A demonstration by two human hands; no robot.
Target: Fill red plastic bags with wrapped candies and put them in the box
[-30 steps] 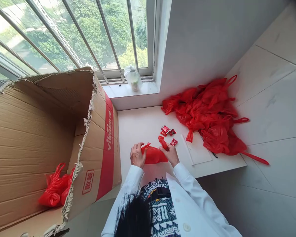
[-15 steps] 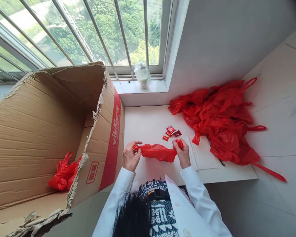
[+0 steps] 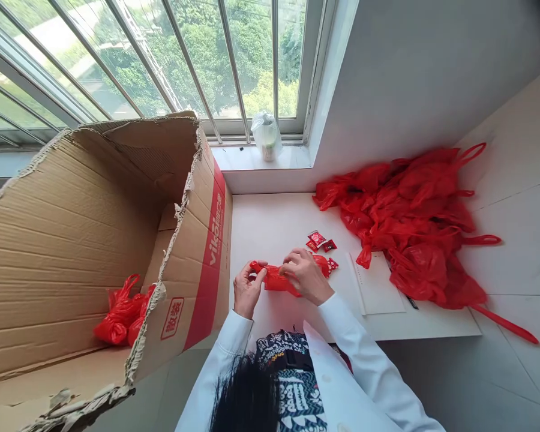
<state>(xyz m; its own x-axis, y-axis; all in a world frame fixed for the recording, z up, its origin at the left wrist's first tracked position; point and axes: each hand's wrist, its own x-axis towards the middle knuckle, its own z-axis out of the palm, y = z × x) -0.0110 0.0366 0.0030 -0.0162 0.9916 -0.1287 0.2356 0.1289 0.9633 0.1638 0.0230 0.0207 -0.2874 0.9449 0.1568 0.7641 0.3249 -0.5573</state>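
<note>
A thin red plastic bag (image 3: 279, 283) is held just above the white table, between my two hands. My left hand (image 3: 246, 291) pinches its gathered left end between thumb and fingers. My right hand (image 3: 308, 276) bends over the middle of the bag, fingertips closed on the film; part of the grip is hidden beneath the fingers. Beyond the right hand, the bag's other end shows as a crumpled red bunch. Small red wrapped packets (image 3: 317, 239) lie on the table just past the right hand.
On the left, a large open cardboard box (image 3: 198, 240) holds knotted red bags (image 3: 121, 315). A heap of red plastic bags (image 3: 409, 222) covers the table's right end, beside a sheet of paper (image 3: 380, 288). A wrapped cup (image 3: 267, 138) stands on the windowsill.
My right hand has left the bag's right end and moved left to its middle, nearer my left hand. My left hand still pinches the left end. The view has shifted slightly.
</note>
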